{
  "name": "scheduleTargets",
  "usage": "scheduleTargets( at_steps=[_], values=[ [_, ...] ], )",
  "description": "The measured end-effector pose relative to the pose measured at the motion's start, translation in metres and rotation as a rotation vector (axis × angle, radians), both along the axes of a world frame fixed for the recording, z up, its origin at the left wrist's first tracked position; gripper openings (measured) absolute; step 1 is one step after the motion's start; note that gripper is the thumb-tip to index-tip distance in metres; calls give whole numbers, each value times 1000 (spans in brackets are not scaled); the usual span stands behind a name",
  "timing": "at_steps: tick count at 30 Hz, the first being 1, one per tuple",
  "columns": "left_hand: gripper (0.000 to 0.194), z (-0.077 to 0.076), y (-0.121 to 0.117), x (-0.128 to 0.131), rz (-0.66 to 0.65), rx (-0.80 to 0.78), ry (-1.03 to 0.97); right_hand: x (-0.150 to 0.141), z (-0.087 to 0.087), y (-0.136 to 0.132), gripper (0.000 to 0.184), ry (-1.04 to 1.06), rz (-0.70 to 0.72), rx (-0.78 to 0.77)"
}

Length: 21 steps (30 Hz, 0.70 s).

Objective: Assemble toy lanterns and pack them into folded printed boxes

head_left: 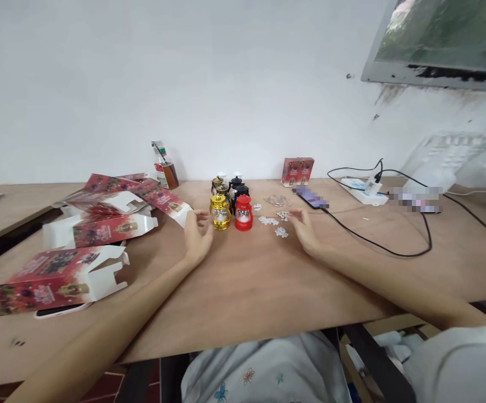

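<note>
Here, your left hand (198, 238) and right hand (305, 228) rest apart, flanking a gold lantern (220, 212) and a red lantern (243, 213) on the table (234, 291).

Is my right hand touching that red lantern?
Apart. The head view shows small white pieces and bare table between the right hand and the red lantern.

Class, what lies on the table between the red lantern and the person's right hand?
Small white pieces in loose clusters lie between the red lantern and the right hand, as the head view shows.
</note>
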State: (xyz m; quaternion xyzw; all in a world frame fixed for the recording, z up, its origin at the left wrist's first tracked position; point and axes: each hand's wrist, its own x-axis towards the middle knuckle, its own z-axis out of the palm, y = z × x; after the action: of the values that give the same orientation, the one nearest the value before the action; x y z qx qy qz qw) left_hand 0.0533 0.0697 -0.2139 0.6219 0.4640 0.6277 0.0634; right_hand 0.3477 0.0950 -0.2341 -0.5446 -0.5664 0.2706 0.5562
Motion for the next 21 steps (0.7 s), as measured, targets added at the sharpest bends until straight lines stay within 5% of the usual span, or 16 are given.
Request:
scheduleTargets(
  at_steps=[3, 7, 14, 21],
  values=[
    [28, 6, -18, 9, -62, 295, 469, 11, -15, -21, 36, -99, 57, -53],
    [31, 10, -35, 25, -277, 357, 833, 10, -13, -32, 44, -413, 271, -21],
    [47, 8, -40, 34, -399, 253, 906, 0, -1, -39, 63, -701, 210, -113],
    [46, 7, -38, 32, -450, 166, 920, -15, 6, -19, 66, -700, 256, -105]
  ],
)
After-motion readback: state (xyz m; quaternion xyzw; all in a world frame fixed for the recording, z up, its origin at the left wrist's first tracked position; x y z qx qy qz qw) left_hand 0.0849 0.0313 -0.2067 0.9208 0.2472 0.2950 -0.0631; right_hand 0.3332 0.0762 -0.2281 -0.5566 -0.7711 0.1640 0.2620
